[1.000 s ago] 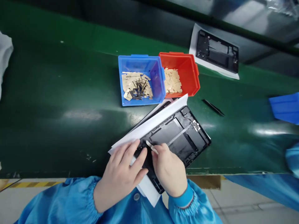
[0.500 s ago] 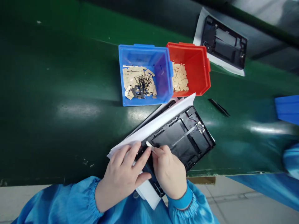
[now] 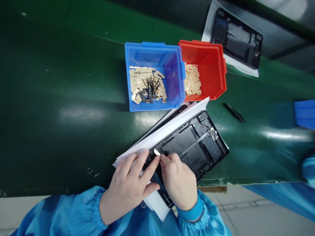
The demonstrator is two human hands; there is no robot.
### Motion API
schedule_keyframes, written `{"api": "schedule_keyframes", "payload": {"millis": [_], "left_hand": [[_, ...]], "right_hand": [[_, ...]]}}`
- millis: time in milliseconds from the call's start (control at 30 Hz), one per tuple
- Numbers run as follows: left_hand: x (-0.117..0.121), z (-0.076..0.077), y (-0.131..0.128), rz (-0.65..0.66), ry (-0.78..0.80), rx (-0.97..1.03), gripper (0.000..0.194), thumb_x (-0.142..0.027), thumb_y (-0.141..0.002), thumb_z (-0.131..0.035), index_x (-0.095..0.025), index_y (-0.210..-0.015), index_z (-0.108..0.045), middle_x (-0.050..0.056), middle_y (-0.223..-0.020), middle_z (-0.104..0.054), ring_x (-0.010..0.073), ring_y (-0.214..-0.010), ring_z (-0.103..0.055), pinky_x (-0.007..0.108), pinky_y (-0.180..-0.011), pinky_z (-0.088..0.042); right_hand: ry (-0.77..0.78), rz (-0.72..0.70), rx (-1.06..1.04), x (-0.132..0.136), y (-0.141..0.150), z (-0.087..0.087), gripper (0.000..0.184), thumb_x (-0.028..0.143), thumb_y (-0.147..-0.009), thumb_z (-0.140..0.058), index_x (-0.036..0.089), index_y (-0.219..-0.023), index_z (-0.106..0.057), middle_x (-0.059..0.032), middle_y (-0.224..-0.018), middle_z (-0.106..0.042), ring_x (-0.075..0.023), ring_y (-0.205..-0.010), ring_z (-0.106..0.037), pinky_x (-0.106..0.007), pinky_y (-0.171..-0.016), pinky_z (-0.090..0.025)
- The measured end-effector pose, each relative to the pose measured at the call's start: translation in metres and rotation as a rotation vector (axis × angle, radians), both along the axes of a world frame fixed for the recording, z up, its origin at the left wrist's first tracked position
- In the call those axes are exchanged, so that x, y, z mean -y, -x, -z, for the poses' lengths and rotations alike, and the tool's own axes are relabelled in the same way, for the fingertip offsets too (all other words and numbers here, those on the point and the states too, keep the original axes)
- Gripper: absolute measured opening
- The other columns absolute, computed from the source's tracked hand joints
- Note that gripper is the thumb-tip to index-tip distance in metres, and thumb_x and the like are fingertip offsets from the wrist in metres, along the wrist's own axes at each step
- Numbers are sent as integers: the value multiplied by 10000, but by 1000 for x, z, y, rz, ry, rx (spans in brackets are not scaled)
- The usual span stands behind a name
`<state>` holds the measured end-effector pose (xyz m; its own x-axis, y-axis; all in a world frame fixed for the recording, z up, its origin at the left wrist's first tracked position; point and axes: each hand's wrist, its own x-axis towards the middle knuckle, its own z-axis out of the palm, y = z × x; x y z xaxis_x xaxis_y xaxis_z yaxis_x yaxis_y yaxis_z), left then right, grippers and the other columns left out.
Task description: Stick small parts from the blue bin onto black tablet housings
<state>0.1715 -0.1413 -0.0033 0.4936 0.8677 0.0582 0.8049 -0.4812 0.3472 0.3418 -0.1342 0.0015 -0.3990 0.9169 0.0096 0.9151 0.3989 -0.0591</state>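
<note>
A black tablet-like housing [image 3: 209, 154] lies at a slant in front of me, with a small circuit board [image 3: 213, 133] and wires at its far right corner. My left hand [image 3: 130, 183] rests across its near left part, fingers spread, index fingertip beside a small white strip [image 3: 157, 151]. My right hand [image 3: 180, 182] is closed in a pinch at the near end of this strip; the fingers hide that end. White paper sheets [image 3: 152, 139] lie beneath the housing, and another black part [image 3: 169, 115] shows under them.
Beyond the housing stand a blue bin [image 3: 173, 78] with tan pieces and thin black parts, and a red bin [image 3: 213, 73] with tan pieces. Black tweezers [image 3: 233, 112] lie to the right. Another black housing [image 3: 236, 39] sits on paper at the back. A blue container [image 3: 305, 113] stands far right.
The view has shifted slightly. My right fingertips have moved a little along the white strip, and less of its near end shows. My left hand stays in place.
</note>
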Motion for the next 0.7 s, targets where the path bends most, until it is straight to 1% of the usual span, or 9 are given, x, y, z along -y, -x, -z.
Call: {"api": "schedule_keyframes", "payload": {"millis": [200, 367, 500, 633, 700], "left_hand": [[0, 1, 0, -2, 4, 8, 542, -545, -871, -429, -265, -1334, -442, 96, -1309, -494, 267, -1044, -515, 390, -874, -389], [1, 1, 0, 5, 6, 7, 544, -552, -874, -413, -262, -1332, -445, 101, -1312, -492, 267, -1041, -517, 396, -875, -391], [0, 1, 0, 11, -1, -10, 554, -572, -867, -405, -269, -1329, -448, 102, -1315, -489, 267, -1041, -517, 395, -869, -392], [0, 1, -1, 7, -7, -18, 570, -598, -857, -395, -280, -1327, -448, 103, -1308, -494, 266, -1040, -517, 390, -859, -395], [0, 1, -1, 8, -17, -22, 586, -611, -852, -386, -281, -1333, -440, 109, -1300, -499, 266, -1040, -517, 388, -855, -396]], "right_hand": [[-3, -2, 31, 0, 1, -1, 248, 164, -950, -307, 125, -1007, -545, -44, -733, -499, -151, -594, -474, -270, -494, -314], [-4, 3, 4, -1, 2, 0, 217, 167, -951, -325, 116, -1000, -530, -43, -731, -502, -148, -575, -469, -271, -493, -300], [15, 75, -30, -1, 5, -1, 238, 206, -969, -296, 129, -979, -521, -40, -726, -517, -148, -564, -478, -264, -493, -326], [19, 138, -10, 0, 8, -1, 255, 240, -969, -296, 132, -960, -527, -65, -788, -539, -147, -558, -484, -258, -499, -373], [11, 162, 11, 0, 9, -1, 254, 245, -965, -301, 144, -967, -534, -72, -820, -531, -141, -554, -485, -248, -478, -369]]}}
